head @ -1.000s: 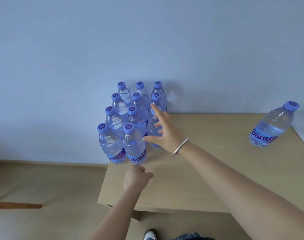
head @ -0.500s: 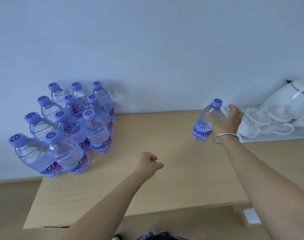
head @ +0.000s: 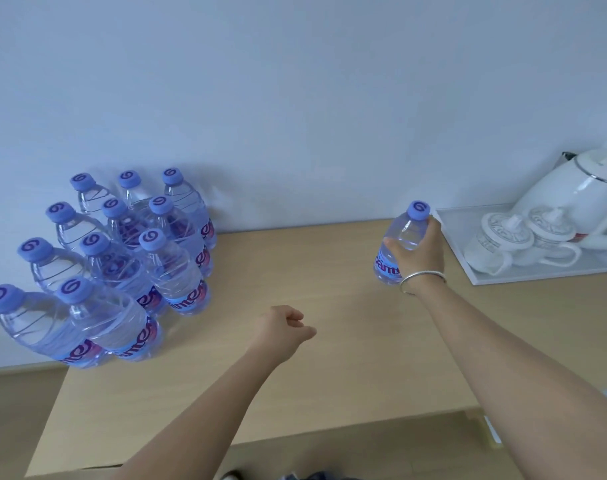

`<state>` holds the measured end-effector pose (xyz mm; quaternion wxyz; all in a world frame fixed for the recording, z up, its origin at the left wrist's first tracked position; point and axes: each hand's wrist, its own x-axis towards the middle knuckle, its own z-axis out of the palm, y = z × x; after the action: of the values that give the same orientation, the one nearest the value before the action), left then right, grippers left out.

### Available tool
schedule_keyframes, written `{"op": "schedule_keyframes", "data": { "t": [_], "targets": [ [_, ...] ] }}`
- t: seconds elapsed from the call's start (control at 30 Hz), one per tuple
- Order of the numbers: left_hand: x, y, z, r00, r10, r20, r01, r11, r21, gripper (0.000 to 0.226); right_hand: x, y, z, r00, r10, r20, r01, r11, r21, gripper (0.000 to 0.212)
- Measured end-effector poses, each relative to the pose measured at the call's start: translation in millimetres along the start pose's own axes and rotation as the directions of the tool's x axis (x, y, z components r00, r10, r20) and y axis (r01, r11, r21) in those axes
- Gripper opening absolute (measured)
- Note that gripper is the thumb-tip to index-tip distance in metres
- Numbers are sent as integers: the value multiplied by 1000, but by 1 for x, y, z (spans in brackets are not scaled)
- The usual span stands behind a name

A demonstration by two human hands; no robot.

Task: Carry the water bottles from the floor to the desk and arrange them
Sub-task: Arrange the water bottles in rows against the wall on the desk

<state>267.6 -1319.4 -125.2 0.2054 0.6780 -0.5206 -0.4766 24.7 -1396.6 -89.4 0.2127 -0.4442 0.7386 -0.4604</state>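
Several clear water bottles with purple caps stand in tight rows (head: 122,268) at the left end of the light wooden desk (head: 277,375), against the wall. One more bottle (head: 404,233) stands apart near the desk's right side; my right hand (head: 419,258), with a silver bracelet on its wrist, grips it around the body. My left hand (head: 283,327) hovers over the middle of the desk in a loose fist, holding nothing.
A white tray (head: 496,280) at the right end of the desk holds white lidded cups (head: 506,240) and a white kettle (head: 579,202). The blue-white wall runs behind the desk. Floor shows at the lower left.
My right hand left the bottle cluster, crossed to the right and took hold of the lone bottle. The view swung right, bringing the tray and kettle into sight.
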Motion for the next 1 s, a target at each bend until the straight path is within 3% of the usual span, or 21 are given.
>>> {"op": "schedule_keyframes", "data": {
  "t": [0.1,0.27,0.57,0.67,0.87,1.0],
  "targets": [
    [-2,-3,-3,1000,29,5,-29,999,16,46,-19,-6,10,999,-22,-23,22,1000,5,48],
    [-6,0,-14,996,87,5,-87,996,1,65,-59,-35,27,996,-62,68,58,997,60,48],
    [-18,-8,-51,970,238,-50,-241,968,-73,102,-112,-127,34,964,-172,205,135,974,182,62],
    [-27,-9,-64,944,324,-69,-331,924,-193,89,-126,-153,38,946,-210,246,150,959,239,49],
    [-52,-14,-91,908,354,-224,-412,854,-317,68,-150,-191,50,919,-282,275,213,943,255,47],
    [-67,-18,-114,911,362,-198,-412,823,-390,57,-159,-207,53,887,-344,308,286,933,219,59]
  ]
}}
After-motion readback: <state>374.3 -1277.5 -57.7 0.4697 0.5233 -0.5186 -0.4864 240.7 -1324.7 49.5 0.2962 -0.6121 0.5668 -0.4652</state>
